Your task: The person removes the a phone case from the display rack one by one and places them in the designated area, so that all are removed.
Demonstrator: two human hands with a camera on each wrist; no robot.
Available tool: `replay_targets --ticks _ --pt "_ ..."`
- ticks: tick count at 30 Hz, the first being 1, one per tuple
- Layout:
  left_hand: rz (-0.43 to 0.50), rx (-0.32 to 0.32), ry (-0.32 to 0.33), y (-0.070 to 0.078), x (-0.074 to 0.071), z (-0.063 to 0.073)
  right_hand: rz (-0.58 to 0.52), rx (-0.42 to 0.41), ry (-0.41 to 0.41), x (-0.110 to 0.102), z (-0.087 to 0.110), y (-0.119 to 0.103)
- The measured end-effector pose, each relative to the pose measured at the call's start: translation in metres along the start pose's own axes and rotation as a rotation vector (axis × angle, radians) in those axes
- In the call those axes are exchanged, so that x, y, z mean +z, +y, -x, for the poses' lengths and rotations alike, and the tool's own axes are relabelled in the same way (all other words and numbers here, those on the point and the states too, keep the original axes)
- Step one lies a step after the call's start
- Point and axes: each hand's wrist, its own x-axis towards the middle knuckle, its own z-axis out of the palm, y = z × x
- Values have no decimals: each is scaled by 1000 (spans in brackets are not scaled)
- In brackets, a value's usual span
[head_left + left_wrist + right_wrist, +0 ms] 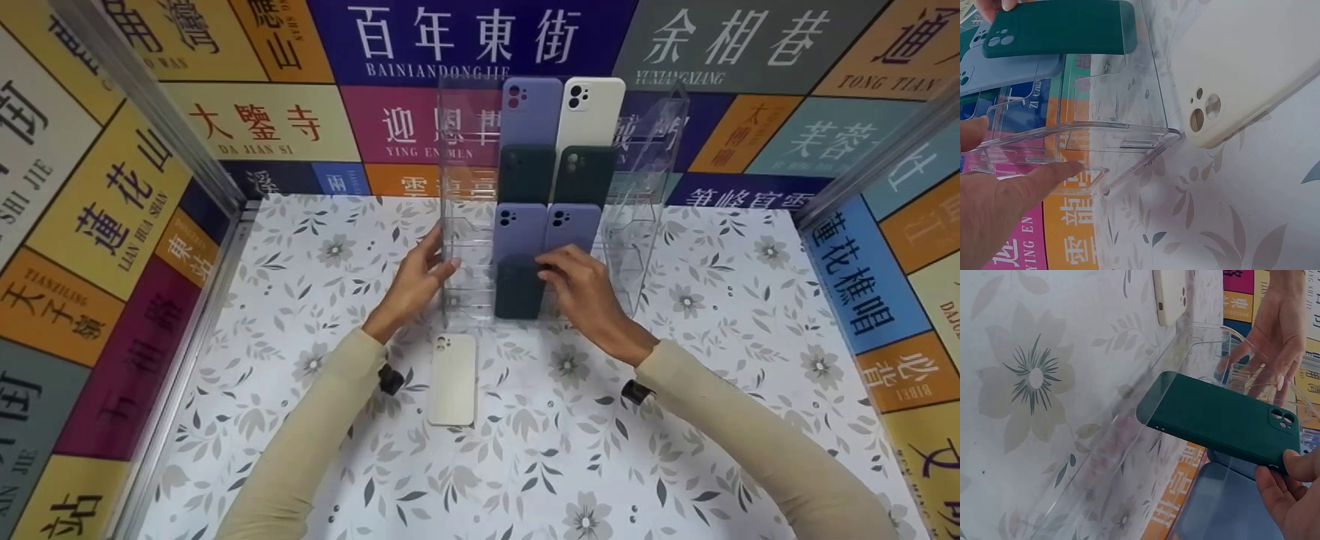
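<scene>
A dark green phone case (519, 291) stands in the lowest front tier of a clear tiered display rack (1123, 128), left of the tier's middle. My right hand (589, 300) pinches it by the upper corner beside the camera holes, as the right wrist view shows. On the rack's left side panel is my left hand (412, 285), thumb on one face and fingers on the other. Behind the green case, two purple cases (574, 225) stand side by side. A cream phone case (454, 381) lies flat on the table before the rack.
Higher tiers hold two more dark green cases (587, 176), then a purple case (531, 116) and a white one (594, 116) at the top. Printed sign panels (274, 124) wall the table's back and sides. A floral cover (675, 360) spreads under everything.
</scene>
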Motion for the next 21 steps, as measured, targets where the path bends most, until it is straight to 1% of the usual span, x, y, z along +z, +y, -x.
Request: replay_targets --ticks 7,12,16,21 --pt "-4 3 4 -1 1 0 -14 1 21 -12 1 -8" --pt "4 7 4 0 1 0 -10 -28 38 -16 5 -10" --pt "2 4 6 0 1 0 -2 -54 51 -16 12 -9" --pt "2 -5 -3 1 0 1 17 -61 43 -17 23 -8"
